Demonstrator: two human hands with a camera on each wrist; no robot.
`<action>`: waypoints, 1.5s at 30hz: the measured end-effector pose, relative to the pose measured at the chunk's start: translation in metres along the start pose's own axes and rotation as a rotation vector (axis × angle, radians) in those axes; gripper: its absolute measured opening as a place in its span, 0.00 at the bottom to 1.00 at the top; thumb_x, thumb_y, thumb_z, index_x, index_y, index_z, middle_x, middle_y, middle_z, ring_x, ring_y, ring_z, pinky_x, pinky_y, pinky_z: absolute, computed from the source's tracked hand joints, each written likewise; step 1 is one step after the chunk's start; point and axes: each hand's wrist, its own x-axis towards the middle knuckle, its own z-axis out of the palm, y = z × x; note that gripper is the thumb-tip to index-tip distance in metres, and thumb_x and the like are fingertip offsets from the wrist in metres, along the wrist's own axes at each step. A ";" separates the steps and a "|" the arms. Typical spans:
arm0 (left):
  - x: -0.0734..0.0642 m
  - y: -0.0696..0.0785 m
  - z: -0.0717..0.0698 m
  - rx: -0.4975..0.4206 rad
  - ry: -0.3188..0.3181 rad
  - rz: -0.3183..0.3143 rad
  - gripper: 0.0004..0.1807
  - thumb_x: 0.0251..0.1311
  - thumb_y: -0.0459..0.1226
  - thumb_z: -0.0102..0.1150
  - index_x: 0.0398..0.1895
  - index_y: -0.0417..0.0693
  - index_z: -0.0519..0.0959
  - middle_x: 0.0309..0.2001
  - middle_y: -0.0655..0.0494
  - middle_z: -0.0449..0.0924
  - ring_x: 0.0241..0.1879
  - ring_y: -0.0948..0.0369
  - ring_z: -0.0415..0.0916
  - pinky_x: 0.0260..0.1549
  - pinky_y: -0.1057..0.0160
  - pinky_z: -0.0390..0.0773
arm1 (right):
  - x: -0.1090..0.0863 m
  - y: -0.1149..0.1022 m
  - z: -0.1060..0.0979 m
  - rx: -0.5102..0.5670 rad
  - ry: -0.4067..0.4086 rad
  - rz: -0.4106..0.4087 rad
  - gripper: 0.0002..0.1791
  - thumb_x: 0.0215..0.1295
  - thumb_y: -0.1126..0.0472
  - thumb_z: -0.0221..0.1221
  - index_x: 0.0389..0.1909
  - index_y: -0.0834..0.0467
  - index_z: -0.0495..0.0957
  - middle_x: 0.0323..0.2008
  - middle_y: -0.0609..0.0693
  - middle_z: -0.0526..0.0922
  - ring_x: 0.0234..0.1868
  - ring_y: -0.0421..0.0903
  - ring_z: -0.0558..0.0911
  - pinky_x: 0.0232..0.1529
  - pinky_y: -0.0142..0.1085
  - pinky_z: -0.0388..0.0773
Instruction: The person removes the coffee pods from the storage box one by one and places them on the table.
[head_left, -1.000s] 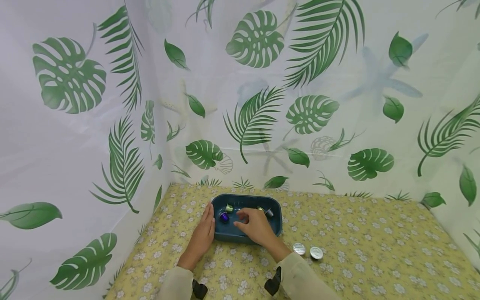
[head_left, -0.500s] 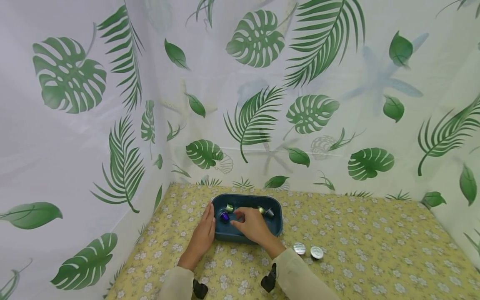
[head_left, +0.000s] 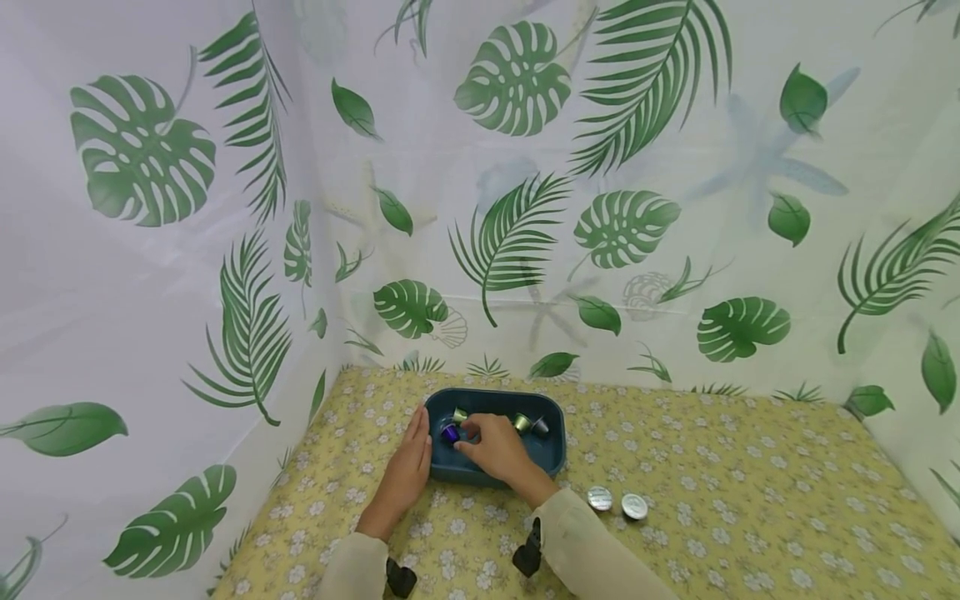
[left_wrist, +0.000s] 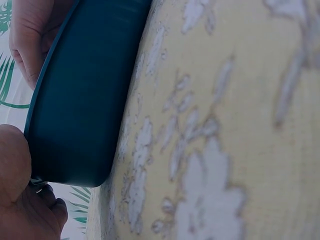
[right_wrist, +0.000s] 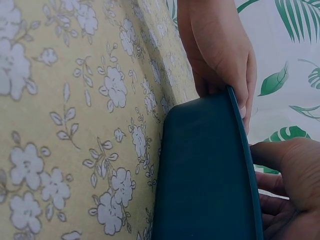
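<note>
Cloth printed with green leaves (head_left: 480,250) covers the upper part of the head view. Below it, a yellow flowered tablecloth (head_left: 750,483) spreads across the bottom of the frame. On it, at lower centre, sits a dark teal tray (head_left: 459,473), its long axis running left to right. Pale sleeves (head_left: 596,554) come in from the bottom edge.

The left hand (head_left: 408,467) rests along the tray's left end, fingers straight and together, touching its side without clasping it. The right hand (head_left: 495,446) reaches over the near rim into the tray, fingers curved, pointing to the left of the frame. Thumb and fingertips stand apart with a gap between them.

A purple pod (head_left: 450,433) lies in the left part of the tray, just left of that gap; whether the fingertips touch it cannot be told. It seems tipped over, its long axis slanting from upper left to lower right, though it is too small to be sure. Just above it in the frame lies a green pod (head_left: 460,415). A yellow-green pod (head_left: 521,423) and a grey pod (head_left: 540,426) lie side by side at the tray's right, beyond the right hand. Two silver-topped pods (head_left: 634,506) sit on the tablecloth, right of the right wrist.
</note>
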 end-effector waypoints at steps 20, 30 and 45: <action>0.002 -0.003 0.001 -0.012 0.002 0.004 0.31 0.83 0.37 0.36 0.81 0.36 0.45 0.82 0.46 0.36 0.77 0.45 0.52 0.66 0.43 0.67 | 0.015 0.001 0.008 -0.083 -0.002 0.059 0.18 0.64 0.58 0.71 0.51 0.62 0.85 0.38 0.55 0.86 0.33 0.46 0.83 0.32 0.39 0.80; 0.002 -0.004 0.000 -0.008 -0.002 -0.008 0.31 0.83 0.37 0.36 0.81 0.35 0.45 0.82 0.46 0.36 0.77 0.45 0.52 0.67 0.43 0.65 | 0.020 0.002 0.013 -0.070 -0.012 0.047 0.19 0.63 0.59 0.71 0.52 0.63 0.85 0.40 0.57 0.87 0.37 0.49 0.85 0.35 0.42 0.82; 0.003 -0.006 0.000 -0.019 -0.005 -0.021 0.31 0.83 0.39 0.35 0.82 0.38 0.45 0.82 0.51 0.36 0.77 0.48 0.52 0.68 0.43 0.64 | 0.026 0.004 0.018 -0.082 -0.021 0.044 0.20 0.62 0.61 0.71 0.54 0.64 0.84 0.39 0.57 0.86 0.35 0.49 0.84 0.34 0.43 0.82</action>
